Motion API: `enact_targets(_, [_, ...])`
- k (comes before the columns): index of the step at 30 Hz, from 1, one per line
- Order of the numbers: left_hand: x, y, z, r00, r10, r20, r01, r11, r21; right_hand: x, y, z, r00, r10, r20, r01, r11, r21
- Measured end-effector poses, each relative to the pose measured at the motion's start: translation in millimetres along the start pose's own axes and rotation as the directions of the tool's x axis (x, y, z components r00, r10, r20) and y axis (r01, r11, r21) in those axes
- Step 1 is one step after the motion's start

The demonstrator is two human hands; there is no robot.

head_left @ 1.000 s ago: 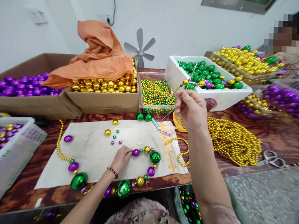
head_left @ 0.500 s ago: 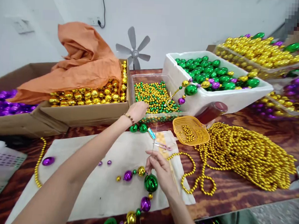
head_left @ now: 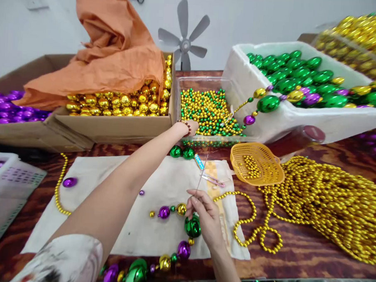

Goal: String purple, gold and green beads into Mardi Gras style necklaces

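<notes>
My left hand (head_left: 193, 127) is at the near side of a clear plastic bin (head_left: 231, 81) of small green and gold beads (head_left: 204, 108); its fingers are hidden. Above the white cloth (head_left: 107, 195), my right hand (head_left: 205, 210) is closed, thumb and fingers pinching a long thin needle (head_left: 202, 173) that points up. A strand of purple, gold and green beads (head_left: 183, 249) hangs below that hand and runs left along the table edge. Several loose beads lie on the cloth, among them a small purple bead (head_left: 141, 192) and a larger purple one (head_left: 70, 182).
Cardboard boxes hold gold balls (head_left: 115, 104) and purple balls (head_left: 8, 108), partly under an orange cloth (head_left: 117, 59). At right stand a white foam box (head_left: 316, 115), a yellow basket (head_left: 267, 169) and a heap of gold bead strings (head_left: 334, 205). Small scissors (head_left: 214, 180) lie on the cloth.
My left hand has reached farther forward, deeper into the bin. My right hand still pinches the needle near the same spot. The view has shifted downward and closer.
</notes>
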State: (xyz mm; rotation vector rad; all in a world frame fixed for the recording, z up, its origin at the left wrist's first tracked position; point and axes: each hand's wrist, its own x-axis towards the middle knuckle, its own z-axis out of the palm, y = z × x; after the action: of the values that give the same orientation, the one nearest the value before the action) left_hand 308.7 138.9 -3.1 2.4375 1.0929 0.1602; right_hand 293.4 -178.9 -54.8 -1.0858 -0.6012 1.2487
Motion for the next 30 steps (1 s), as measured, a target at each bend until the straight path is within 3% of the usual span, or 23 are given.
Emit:
enact_targets(5, [-5,7,-8.7,0.997,-0.025,0.075,0.015,0.991,0.132,-4,-3,2,1.0,-0.011,-0.014,0.01,0.999,-0.053])
enact_targets(8, [-31,10,-30.7,0.993,0.099,-0.07,-0.083,0.976,0.2,-4,-8,3,1.0,-0.018,0.003,0.018,0.996,-0.085])
enact_targets(10, [-69,5,-44.2,0.943,0.246,-0.226,-0.192,0.952,0.238,-3,-11,4,1.0,-0.028,0.0,0.028,0.994,-0.102])
enact_targets(12, [-121,-7,-47.8,0.902,0.337,-0.271,-0.277,0.931,0.237,-1,-11,5,0.999,-0.043,-0.016,0.041,0.993,-0.11])
enact_targets(14, [-178,-27,-37.8,0.929,0.336,-0.155,-0.295,0.925,0.24,1,-10,6,0.998,-0.051,-0.024,0.048,0.993,-0.112])
enact_targets(16, [-229,-52,-17.8,0.969,0.248,-0.015,-0.23,0.919,0.321,3,-7,8,0.999,-0.048,-0.012,0.046,0.993,-0.109])
enact_targets(19, [-272,-85,13.2,0.989,0.093,0.113,-0.136,0.871,0.473,4,-4,10,0.999,-0.03,0.016,0.032,0.994,-0.1])
enact_targets(22, [-273,-97,26.8,0.986,0.113,0.119,-0.157,0.861,0.484,4,-3,11,0.999,-0.012,0.03,0.015,0.995,-0.102])
enact_targets(25, [-243,-85,25.3,0.993,0.119,-0.026,-0.098,0.91,0.404,4,-3,11,1.0,-0.001,0.018,0.004,0.993,-0.116])
enact_targets(28, [-199,-68,24.5,0.981,-0.112,-0.16,0.139,0.976,0.17,5,-3,12,1.0,-0.003,0.023,0.006,0.992,-0.127])
enact_targets(30, [-170,-61,27.9,0.942,-0.315,-0.117,0.316,0.949,-0.015,5,-4,14,0.999,-0.023,0.04,0.028,0.989,-0.143])
